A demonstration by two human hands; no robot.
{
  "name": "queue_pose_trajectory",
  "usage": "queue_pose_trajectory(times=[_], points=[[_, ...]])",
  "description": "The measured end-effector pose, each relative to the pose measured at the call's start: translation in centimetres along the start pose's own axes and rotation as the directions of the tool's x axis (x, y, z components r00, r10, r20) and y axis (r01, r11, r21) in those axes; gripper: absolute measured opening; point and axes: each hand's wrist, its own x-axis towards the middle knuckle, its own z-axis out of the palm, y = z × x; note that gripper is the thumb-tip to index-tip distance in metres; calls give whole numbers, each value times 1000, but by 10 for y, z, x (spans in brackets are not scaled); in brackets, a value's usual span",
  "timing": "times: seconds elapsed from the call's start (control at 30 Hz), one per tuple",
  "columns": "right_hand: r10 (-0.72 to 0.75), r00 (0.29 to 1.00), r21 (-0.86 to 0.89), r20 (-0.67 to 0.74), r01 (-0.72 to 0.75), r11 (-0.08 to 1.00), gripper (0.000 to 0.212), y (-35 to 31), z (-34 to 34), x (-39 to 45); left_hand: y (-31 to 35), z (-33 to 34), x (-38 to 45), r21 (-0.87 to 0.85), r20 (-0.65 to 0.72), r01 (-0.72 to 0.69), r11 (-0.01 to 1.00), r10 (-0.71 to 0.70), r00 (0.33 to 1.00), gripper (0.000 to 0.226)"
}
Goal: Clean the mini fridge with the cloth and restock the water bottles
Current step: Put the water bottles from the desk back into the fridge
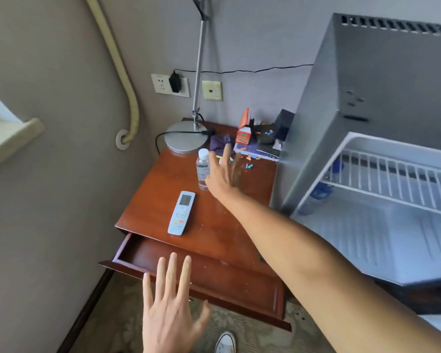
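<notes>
The clear water bottle [203, 169] stands upright on the wooden nightstand [214, 225], near its back, and my right hand [224, 171] is stretched out just beside it, fingers spread and blurred, gripping nothing. I judge this to be the restocking step: next I must close my fingers round the bottle's body and carry it to the open mini fridge [367, 123], which sits right of the nightstand. One bottle with a blue label [321, 189] already lies inside, under the wire shelf [392, 179]. So I count two bottles. The purple cloth [220, 143] lies bunched behind the clear bottle. My left hand [171, 309] hovers empty, fingers splayed, over the nightstand's open drawer [201, 271]. One remote [181, 212] lies in front of the bottle.
</notes>
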Motion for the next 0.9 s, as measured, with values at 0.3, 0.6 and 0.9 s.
queue_pose_trajectory(times=[0.3,0.6,0.9], points=[[-166,986,39,-27,167,985,31,3,-17,-53,-2,-3,16,-47,-28,-37,998,35,999,96],[-122,990,377,-71,140,916,27,62,-115,-264,67,-18,18,-299,-5,-192,935,200,980,94],[501,843,408,-196,-394,824,48,161,-186,-435,215,-40,-38,-589,-63,-548,595,641,765,52]])
